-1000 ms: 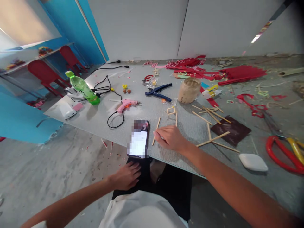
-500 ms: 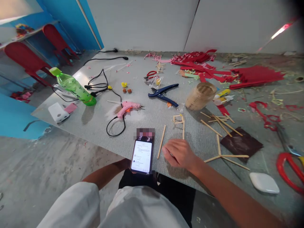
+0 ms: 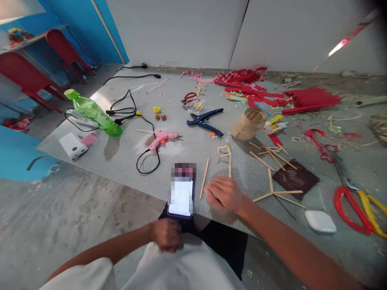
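Observation:
My right hand [image 3: 225,194] rests palm down on the grey table [image 3: 127,157] near its front edge, fingers curled under; what lies beneath them is hidden. Just left of it are a wooden stick [image 3: 204,178] and a phone [image 3: 181,193] with a lit screen overhanging the edge. A small frame of sticks [image 3: 224,151] sits just beyond the hand. My left hand [image 3: 166,234] is below the table on my lap, curled into a loose fist at the hem of my white shirt [image 3: 181,266], with nothing seen in it.
A pink glue gun [image 3: 161,137], blue cutters [image 3: 204,119], a woven jar [image 3: 249,123], a green bottle [image 3: 92,113] and a white power bank [image 3: 72,145] lie about. Loose sticks [image 3: 276,193], a brown sheet [image 3: 296,179], red-yellow scissors [image 3: 356,205] and red paper strips [image 3: 272,92] fill the right.
My left hand, out of sight half a second ago, now shows as a fist on my lap. My right hand has stayed beside the phone. The view has shifted slightly.

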Motion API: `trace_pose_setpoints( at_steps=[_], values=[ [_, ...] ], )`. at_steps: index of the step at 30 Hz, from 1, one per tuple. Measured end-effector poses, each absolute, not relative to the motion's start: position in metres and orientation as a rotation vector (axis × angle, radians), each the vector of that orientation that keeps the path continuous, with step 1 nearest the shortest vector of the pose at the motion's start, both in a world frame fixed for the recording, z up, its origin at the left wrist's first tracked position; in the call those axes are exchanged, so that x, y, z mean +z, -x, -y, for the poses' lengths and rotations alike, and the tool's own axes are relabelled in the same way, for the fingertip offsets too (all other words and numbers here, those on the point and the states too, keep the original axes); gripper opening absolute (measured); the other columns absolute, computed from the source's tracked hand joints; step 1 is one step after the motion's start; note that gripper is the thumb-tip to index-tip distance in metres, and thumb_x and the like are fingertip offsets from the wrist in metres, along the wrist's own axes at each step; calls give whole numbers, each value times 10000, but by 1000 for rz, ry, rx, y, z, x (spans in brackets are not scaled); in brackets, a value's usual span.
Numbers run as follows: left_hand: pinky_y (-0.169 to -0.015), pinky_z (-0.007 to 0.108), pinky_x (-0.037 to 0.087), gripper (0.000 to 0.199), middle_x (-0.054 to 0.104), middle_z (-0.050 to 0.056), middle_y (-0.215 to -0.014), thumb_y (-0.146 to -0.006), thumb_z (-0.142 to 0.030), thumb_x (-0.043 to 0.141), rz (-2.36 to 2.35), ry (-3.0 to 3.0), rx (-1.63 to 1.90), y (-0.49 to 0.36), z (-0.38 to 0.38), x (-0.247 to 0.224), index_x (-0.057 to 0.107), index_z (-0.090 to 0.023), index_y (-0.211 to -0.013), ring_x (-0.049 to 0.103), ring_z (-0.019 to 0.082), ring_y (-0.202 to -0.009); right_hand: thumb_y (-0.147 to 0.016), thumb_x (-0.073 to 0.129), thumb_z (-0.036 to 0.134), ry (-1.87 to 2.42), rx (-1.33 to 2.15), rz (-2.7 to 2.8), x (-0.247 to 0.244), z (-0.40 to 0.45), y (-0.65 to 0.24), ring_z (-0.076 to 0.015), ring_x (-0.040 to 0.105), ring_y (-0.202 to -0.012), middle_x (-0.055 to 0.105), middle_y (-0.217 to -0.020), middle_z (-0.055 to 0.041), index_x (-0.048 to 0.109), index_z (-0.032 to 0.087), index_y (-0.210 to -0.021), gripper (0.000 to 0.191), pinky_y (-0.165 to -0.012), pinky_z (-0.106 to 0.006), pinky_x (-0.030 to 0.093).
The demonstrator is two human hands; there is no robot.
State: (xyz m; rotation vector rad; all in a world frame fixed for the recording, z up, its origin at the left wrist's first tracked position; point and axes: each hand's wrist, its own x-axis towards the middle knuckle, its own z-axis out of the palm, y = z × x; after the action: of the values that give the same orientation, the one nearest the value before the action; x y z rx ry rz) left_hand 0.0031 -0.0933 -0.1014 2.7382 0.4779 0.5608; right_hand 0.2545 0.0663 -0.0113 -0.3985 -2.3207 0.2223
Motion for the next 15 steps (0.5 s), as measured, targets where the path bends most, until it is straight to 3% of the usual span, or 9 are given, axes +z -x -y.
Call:
trace_pose_setpoints(
  at_steps=[2,3,6,9,12,15],
  values=[
    [-400,284,279,262,451,-17,-584,-843,-332,704,-184,-2781,878,1,106,-79,620,-162,-663,449,104,-476,-993,480,142,350,188,2346,-12,-66,-255,-129,466,-585,598,-637,11,605,175,-759,268,-594,-309,327],
    [-407,289,261,232,425,-17,-585,-841,-291,671,-166,-2822,940,3,106,-63,624,-156,-658,430,106,-468,-993,479,149,319,167,2354,-11,-66,-254,-135,459,-585,584,-625,11,610,174,-758,270,-589,-314,317],
    [-405,316,219,388,341,-34,-545,-973,-304,436,-326,-2737,1161,0,75,3,627,-145,-675,337,113,-417,-997,472,166,206,141,2375,-9,-62,-249,-149,435,-588,542,-600,18,618,175,-759,279,-587,-320,298],
    [-441,314,313,315,434,-30,-550,-995,-295,434,-435,-2586,1396,-16,24,77,653,-147,-823,395,122,-428,-1016,453,201,93,206,2379,-7,-55,-239,-152,423,-589,530,-596,23,611,180,-753,308,-592,-321,292],
    [-499,304,402,457,390,-58,-511,-1077,-414,345,-505,-2304,1777,-40,-13,137,554,-200,-732,402,104,-408,-1017,460,220,11,263,2381,-9,-51,-229,-144,410,-572,524,-586,31,567,198,-708,328,-581,-317,272],
    [-545,268,450,604,356,-65,-505,-1102,-517,157,-557,-2299,1653,-55,-26,177,440,-213,-664,409,75,-394,-994,533,251,-61,277,2362,-13,-50,-229,-129,402,-547,526,-587,41,506,213,-666,331,-561,-313,250]
  ],
)
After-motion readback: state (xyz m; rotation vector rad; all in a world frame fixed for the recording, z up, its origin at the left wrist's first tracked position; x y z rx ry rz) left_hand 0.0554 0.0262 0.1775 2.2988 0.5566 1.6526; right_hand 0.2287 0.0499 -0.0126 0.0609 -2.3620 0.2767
